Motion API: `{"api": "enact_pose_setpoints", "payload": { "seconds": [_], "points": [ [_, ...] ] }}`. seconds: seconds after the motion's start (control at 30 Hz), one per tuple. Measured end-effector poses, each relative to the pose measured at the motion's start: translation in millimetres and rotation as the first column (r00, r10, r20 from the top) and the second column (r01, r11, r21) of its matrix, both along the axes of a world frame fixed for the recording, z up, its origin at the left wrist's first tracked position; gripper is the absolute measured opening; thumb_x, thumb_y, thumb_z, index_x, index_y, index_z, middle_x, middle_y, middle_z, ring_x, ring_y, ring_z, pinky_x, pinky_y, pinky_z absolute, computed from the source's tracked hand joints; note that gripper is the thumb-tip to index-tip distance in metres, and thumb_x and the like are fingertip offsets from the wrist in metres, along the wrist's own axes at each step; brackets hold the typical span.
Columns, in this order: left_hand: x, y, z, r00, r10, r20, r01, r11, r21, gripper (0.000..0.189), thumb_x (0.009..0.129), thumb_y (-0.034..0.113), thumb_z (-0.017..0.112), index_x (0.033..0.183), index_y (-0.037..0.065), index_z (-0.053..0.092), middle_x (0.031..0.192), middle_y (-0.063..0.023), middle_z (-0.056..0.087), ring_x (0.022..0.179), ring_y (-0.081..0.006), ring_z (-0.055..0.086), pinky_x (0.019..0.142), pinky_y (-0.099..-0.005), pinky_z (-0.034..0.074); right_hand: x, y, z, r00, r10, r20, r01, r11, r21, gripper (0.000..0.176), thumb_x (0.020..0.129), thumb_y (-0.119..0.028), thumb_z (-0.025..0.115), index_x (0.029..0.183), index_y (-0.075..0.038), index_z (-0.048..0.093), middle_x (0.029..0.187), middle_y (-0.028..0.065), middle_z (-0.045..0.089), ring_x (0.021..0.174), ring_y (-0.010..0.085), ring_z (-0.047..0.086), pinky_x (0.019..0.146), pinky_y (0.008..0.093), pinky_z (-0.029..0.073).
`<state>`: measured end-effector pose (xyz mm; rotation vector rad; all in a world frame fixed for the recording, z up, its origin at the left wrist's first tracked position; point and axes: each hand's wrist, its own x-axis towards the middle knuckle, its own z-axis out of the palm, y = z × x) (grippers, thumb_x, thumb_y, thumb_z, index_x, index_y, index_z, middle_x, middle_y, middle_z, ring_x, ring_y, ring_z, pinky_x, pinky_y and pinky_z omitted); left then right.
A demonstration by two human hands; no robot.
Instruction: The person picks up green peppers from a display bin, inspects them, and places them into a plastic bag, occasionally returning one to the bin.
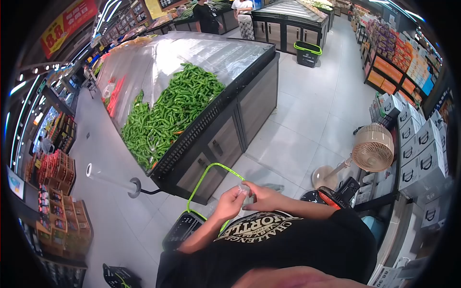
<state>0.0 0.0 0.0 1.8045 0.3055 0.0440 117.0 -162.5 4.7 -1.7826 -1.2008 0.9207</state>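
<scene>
My left hand (230, 201) and my right hand (263, 197) are close together in front of my chest. The left thumb and fingers pinch a piece of thin clear plastic (243, 189), which looks like a bag. My right fingertips touch the same plastic, fingers curled toward the thumb. Part of the plastic is hidden by the hands. Below my left forearm stands a black shopping basket (183, 229) with a raised bright green handle (196, 188). Beyond the hands, a heap of green chili peppers (185, 96) lies on the produce stand (230, 127).
Left of the stand, a clear plastic bag roll (113, 180) is mounted on a holder. A beige fan (372, 149) and stacked white boxes (422, 149) stand on my right. Another black basket (307, 54) sits in the aisle. Two people (207, 18) are at the back.
</scene>
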Motion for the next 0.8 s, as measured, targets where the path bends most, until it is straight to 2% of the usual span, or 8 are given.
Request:
{"api": "enact_pose_setpoints", "payload": {
  "seconds": [0.07, 0.1, 0.17, 0.37, 0.53, 0.6, 0.7, 0.8],
  "points": [
    [4.3, 14.0, 1.9, 0.985, -0.130, 0.111, 0.124, 0.990, 0.064, 0.017, 0.100, 0.017, 0.053, 0.100, 0.003, 0.062, 0.080, 0.0032, 0.055, 0.074, -0.0045, 0.049, 0.065, -0.0240, 0.042, -11.3, 9.2, 16.1, 0.990, -0.133, 0.044, 0.135, 0.990, -0.047, 0.096, 0.076, -0.048, 0.078, 0.148, -0.008, 0.029, 0.113, 0.0218, 0.062, 0.084, 0.0273, 0.067, 0.077, 0.0391, 0.052],
    [65.6, -55.3, -11.4, 0.976, -0.123, 0.178, 0.129, 0.991, -0.019, 0.017, 0.100, 0.017, 0.053, 0.100, 0.003, 0.062, 0.080, 0.0032, 0.055, 0.074, -0.0045, 0.049, 0.065, -0.0240, 0.042, 41.0, -56.7, 19.5, 0.985, -0.132, 0.113, 0.147, 0.981, -0.129, 0.096, 0.076, -0.048, 0.078, 0.148, -0.008, 0.029, 0.113, 0.0218, 0.062, 0.084, 0.0273, 0.067, 0.077, 0.0391, 0.052],
    [79.8, -53.5, 5.1, 0.970, -0.209, 0.125, 0.210, 0.978, 0.000, 0.017, 0.100, 0.017, 0.052, 0.094, 0.004, 0.060, 0.079, 0.0037, 0.053, 0.073, -0.0047, 0.047, 0.064, -0.0246, 0.041, 39.0, -53.9, 12.6, 0.932, -0.288, 0.220, 0.296, 0.955, -0.002, 0.094, 0.074, -0.037, 0.081, 0.147, -0.007, 0.031, 0.110, 0.0191, 0.063, 0.081, 0.0255, 0.066, 0.074, 0.0360, 0.053],
    [130.6, -60.1, 14.3, 0.951, -0.288, 0.114, 0.304, 0.939, -0.163, 0.017, 0.100, 0.016, 0.052, 0.089, 0.004, 0.057, 0.077, 0.0014, 0.057, 0.070, -0.0056, 0.051, 0.062, -0.0242, 0.043, 63.7, -51.5, 9.1, 0.895, -0.439, 0.077, 0.438, 0.898, 0.032, 0.076, 0.079, -0.031, 0.073, 0.141, -0.007, 0.038, 0.109, 0.0204, 0.065, 0.095, 0.0357, 0.066, 0.082, 0.0427, 0.050],
    [174.5, -46.7, -4.4, 0.950, -0.302, 0.075, 0.308, 0.883, -0.354, 0.016, 0.099, 0.014, 0.053, 0.088, 0.003, 0.057, 0.079, -0.0015, 0.061, 0.073, -0.0078, 0.057, 0.065, -0.0250, 0.047, 108.0, -41.7, -23.8, 0.907, -0.420, -0.018, 0.417, 0.906, -0.076, 0.045, 0.083, -0.017, 0.063, 0.124, -0.003, 0.052, 0.102, 0.0211, 0.066, 0.099, 0.0364, 0.065, 0.084, 0.0413, 0.048],
    [196.0, -29.9, -2.0, 0.936, -0.333, 0.110, 0.351, 0.894, -0.278, 0.016, 0.099, 0.014, 0.053, 0.090, 0.002, 0.056, 0.080, -0.0027, 0.062, 0.074, -0.0085, 0.058, 0.066, -0.0256, 0.048, 126.5, -27.0, -13.2, 0.894, -0.446, -0.038, 0.440, 0.891, -0.109, 0.030, 0.084, -0.012, 0.056, 0.111, 0.001, 0.060, 0.098, 0.0206, 0.068, 0.097, 0.0345, 0.065, 0.084, 0.0406, 0.048],
    [223.6, -9.9, 3.4, 0.941, -0.312, 0.128, 0.337, 0.888, -0.313, 0.015, 0.099, 0.014, 0.054, 0.090, 0.002, 0.056, 0.082, -0.0028, 0.062, 0.075, -0.0081, 0.058, 0.068, -0.0252, 0.048, 158.3, -9.3, -2.0, 0.889, -0.445, -0.111, 0.413, 0.881, -0.230, 0.035, 0.084, -0.010, 0.054, 0.117, 0.001, 0.058, 0.104, 0.0211, 0.067, 0.100, 0.0340, 0.064, 0.087, 0.0405, 0.048],
    [251.3, 5.9, 0.5, 0.948, -0.267, 0.174, 0.315, 0.868, -0.384, 0.015, 0.098, 0.013, 0.055, 0.089, 0.001, 0.056, 0.084, -0.0021, 0.062, 0.077, -0.0074, 0.058, 0.069, -0.0247, 0.047, 186.3, 5.1, -4.7, 0.886, -0.462, -0.041, 0.454, 0.881, -0.132, 0.038, 0.086, -0.007, 0.052, 0.122, 0.001, 0.056, 0.110, 0.0220, 0.066, 0.104, 0.0310, 0.063, 0.089, 0.0386, 0.048]
  ]
}}
